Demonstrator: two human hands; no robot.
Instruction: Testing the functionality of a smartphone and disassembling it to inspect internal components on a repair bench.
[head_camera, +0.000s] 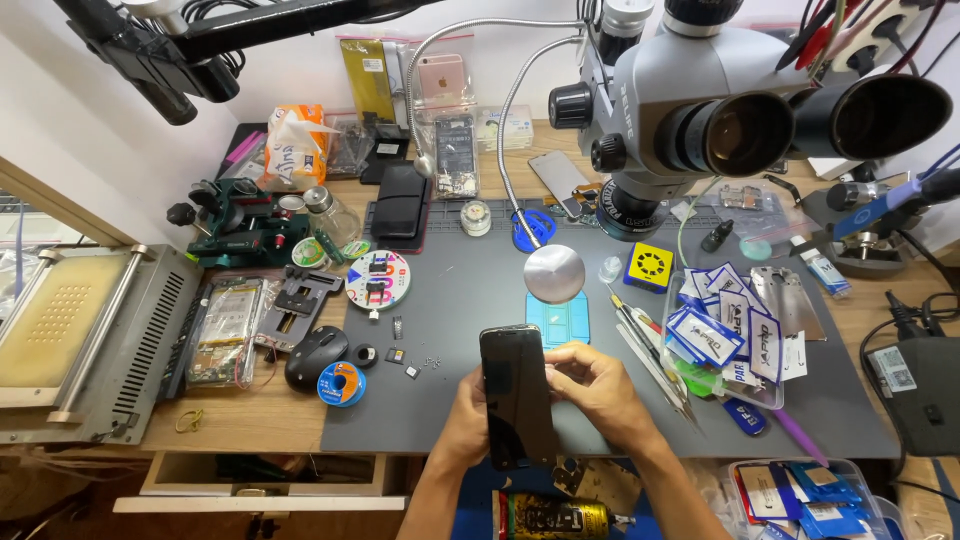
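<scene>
Both hands meet low over the front of the grey mat (480, 300) on the bench (250, 410). His left hand (466, 425) is wrapped round the lower back of a dark smartphone (516, 396), gripping it so that the black glass faces up and the handset stands nearly upright along the view, its top edge toward the microscope. Just beside it, the right hand (597, 385) is curled against the phone's right edge, fingers bent in and touching the side near the top; whether it pinches anything small I cannot tell.

Just beyond the phone lies a light blue holder (558, 320), and behind that a round mirror-like disc (554, 273) on a bent stalk. Well above hangs the grey stereo microscope (690, 110), eyepieces turned toward the viewer. Right of the hands sits a clear tray (700, 385) heaped with blue-and-white tabs, with tweezers (645, 345) lying between tray and holder. To the left, off the mat's edge, a black computer mouse (315, 357) rests near a blue spool of solder (342, 384)
</scene>
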